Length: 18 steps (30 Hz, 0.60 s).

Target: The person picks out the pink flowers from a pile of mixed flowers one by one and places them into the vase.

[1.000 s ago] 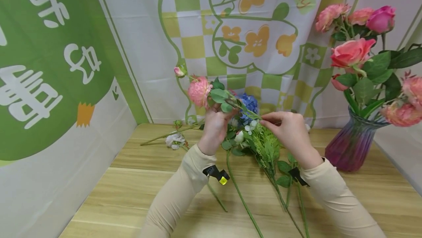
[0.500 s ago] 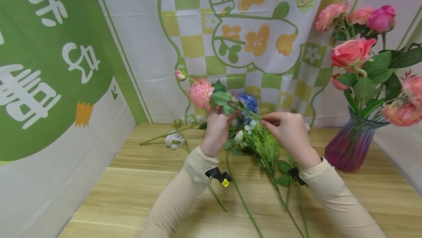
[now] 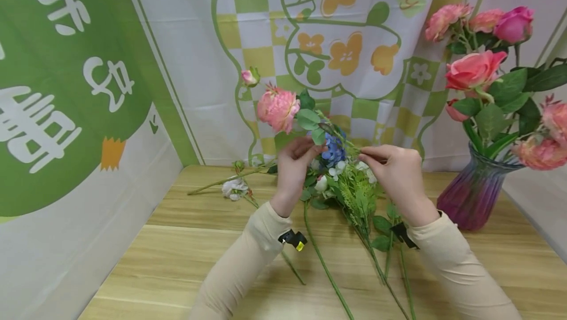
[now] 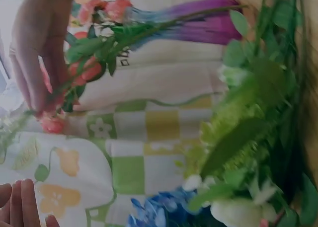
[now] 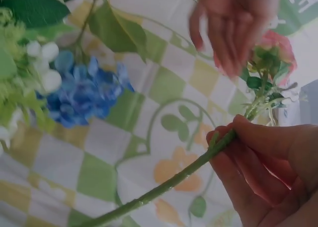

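Observation:
My right hand (image 3: 398,177) pinches the green stem (image 5: 169,185) of an artificial pink peony between thumb and fingers. The peony's full bloom (image 3: 278,109) tilts up to the left, with a small pink bud (image 3: 250,77) beyond it. My left hand (image 3: 296,175) is just below the bloom and its leaves, fingers loosely bent. In the right wrist view, the left hand (image 5: 236,26) is blurred beside the flower head and grips nothing. Behind and below the hands are a blue hydrangea (image 3: 334,151) and a green fern-like spray (image 3: 356,197) lying on the table.
On the right stands a blue-to-purple glass vase (image 3: 471,197) holding pink and coral flowers. A white flower (image 3: 235,188) lies at the left on the wooden table (image 3: 177,251). Several stems point toward the front edge. A printed cloth (image 3: 261,64) hangs behind.
The pink peony has risen and shifted a little right with my right hand. My left fingers have come away from beneath its bloom.

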### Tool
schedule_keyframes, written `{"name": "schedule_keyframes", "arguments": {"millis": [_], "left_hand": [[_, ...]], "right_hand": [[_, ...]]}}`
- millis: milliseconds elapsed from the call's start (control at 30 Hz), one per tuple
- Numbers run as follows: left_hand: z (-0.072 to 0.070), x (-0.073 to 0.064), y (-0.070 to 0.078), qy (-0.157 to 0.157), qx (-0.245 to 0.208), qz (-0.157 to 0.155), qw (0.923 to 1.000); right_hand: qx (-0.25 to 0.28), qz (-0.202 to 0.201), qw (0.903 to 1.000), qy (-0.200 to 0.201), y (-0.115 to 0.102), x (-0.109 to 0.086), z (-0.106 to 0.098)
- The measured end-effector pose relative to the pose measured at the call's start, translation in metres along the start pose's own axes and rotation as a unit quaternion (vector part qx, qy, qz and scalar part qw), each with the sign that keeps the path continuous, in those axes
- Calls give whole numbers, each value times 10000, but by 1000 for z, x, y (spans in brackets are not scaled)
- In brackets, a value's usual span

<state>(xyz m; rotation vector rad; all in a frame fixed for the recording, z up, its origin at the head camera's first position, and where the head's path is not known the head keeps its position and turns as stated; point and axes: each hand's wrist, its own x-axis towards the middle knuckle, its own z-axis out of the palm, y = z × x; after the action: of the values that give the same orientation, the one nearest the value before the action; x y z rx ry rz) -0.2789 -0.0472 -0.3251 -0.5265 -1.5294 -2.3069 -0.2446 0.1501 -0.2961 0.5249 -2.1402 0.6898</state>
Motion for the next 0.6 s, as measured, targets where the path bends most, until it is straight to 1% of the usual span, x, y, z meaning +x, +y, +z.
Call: {"name": "schedule_keyframes", "arguments": {"millis": [133,200,233,333,433,533,600], "left_hand": [[-14,-6,-10,12,446,322,9985],[-24,-9,-15,41,806,412,9959],[-28,-10,-17,58,1056,430,9935],[-43,-13,-24,58,1718,516,9838],[-57,-16,-29,185,2322,605,9706],[-71,-17,-32,304,2743,750,9582],[-80,-18,-35,312,2981,820,9505]], "right_hand": [[-5,55,9997,248,2,7,-14],[-22,97,9994,321,4,10,-20],[-56,120,9993,357,5,12,-23],[-145,177,9988,444,9,15,-31],[-250,271,9981,492,12,18,-39],[-235,424,9977,477,14,23,-48],[-168,582,9971,468,15,27,-55]]}}
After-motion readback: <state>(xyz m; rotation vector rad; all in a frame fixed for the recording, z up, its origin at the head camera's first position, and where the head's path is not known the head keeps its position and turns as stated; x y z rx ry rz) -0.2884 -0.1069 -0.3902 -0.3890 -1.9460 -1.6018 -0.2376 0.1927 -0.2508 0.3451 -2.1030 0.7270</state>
